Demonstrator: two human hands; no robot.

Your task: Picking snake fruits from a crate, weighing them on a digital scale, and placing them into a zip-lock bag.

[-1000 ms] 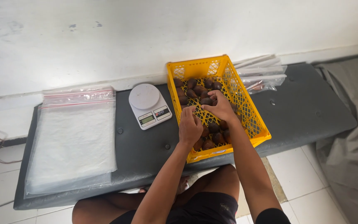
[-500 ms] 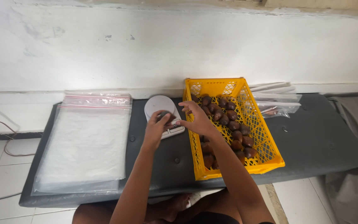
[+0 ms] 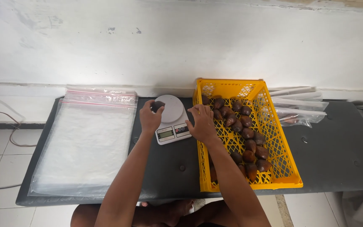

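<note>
My left hand (image 3: 150, 118) holds a dark brown scaly fruit (image 3: 157, 105) just over the round white plate of a small kitchen scale (image 3: 171, 119). My right hand (image 3: 201, 122) rests at the scale's right edge, against the left wall of a yellow plastic basket (image 3: 275, 180); its fingers are curled and I cannot tell if it holds anything. Several of the same brown fruits (image 3: 245, 133) lie in the basket.
A stack of large clear zip bags (image 3: 87, 141) lies at the left on the dark padded bench (image 3: 337, 151). More clear bags (image 3: 297, 107) lie behind the basket at the right. A white wall runs along the back; tiled floor lies below.
Both hands left the basket and moved left to the scale. My left hand now carries a fruit over the scale's plate. The camera view shifted up and right.
</note>
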